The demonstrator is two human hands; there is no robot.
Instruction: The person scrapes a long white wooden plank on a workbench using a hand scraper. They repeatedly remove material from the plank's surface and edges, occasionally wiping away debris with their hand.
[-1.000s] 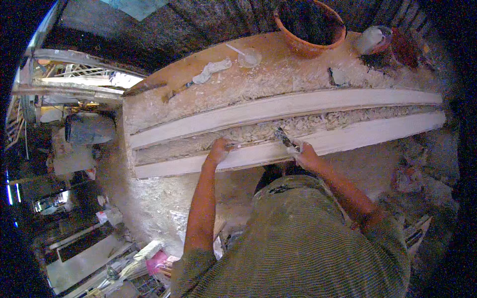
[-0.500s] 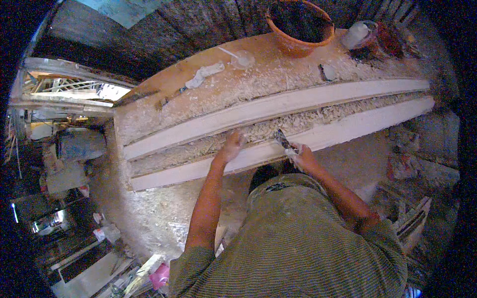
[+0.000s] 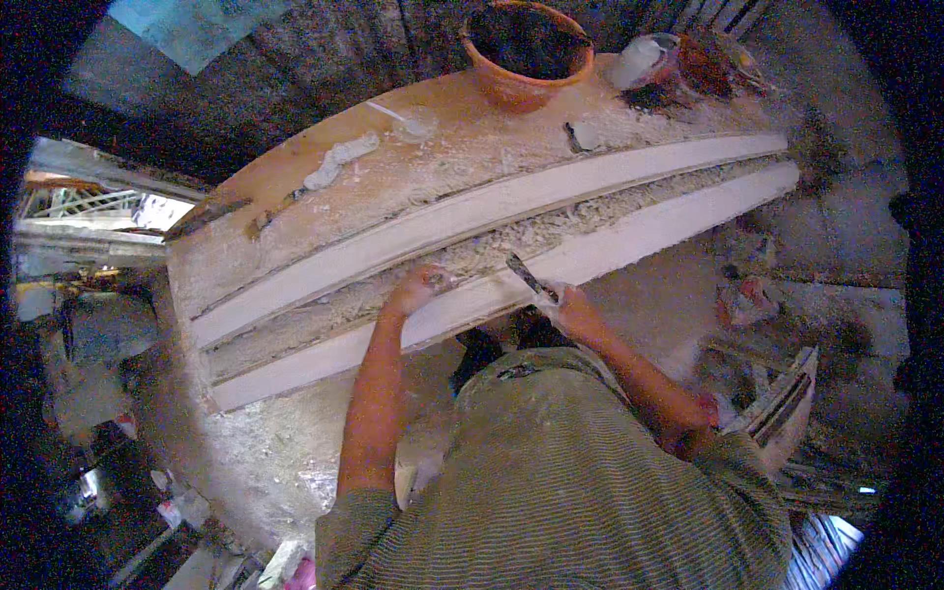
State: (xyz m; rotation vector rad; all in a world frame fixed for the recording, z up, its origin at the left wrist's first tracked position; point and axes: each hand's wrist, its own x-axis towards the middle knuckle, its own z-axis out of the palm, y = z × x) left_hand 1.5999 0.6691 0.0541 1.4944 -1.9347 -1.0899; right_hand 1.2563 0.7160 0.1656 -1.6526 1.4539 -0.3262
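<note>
Two long pale strips run side by side across the worktop, the far strip (image 3: 472, 204) and the near strip (image 3: 580, 260). Between them lies a channel of crumbly, whitish shavings-like material (image 3: 590, 213). My left hand (image 3: 417, 289) is over the channel at the near strip's inner edge, its fingers curled together; what they hold, if anything, is hidden. To its right, my right hand (image 3: 572, 313) grips a short, dark scraper (image 3: 532, 275) smeared with white. The scraper's tip points away from me, at the near strip's inner edge.
An orange bucket (image 3: 526, 93) stands at the worktop's (image 3: 285, 147) far edge, beside a whitish container (image 3: 641, 61). A white-coated tool (image 3: 339, 162) and a small flat blade (image 3: 582, 137) lie beyond the strips. A wooden frame (image 3: 782, 403) leans at the right.
The view has shifted, so the worktop sits further left in the picture. My right hand still holds the scraper, now more plainly slanted; my left hand stays at the channel.
</note>
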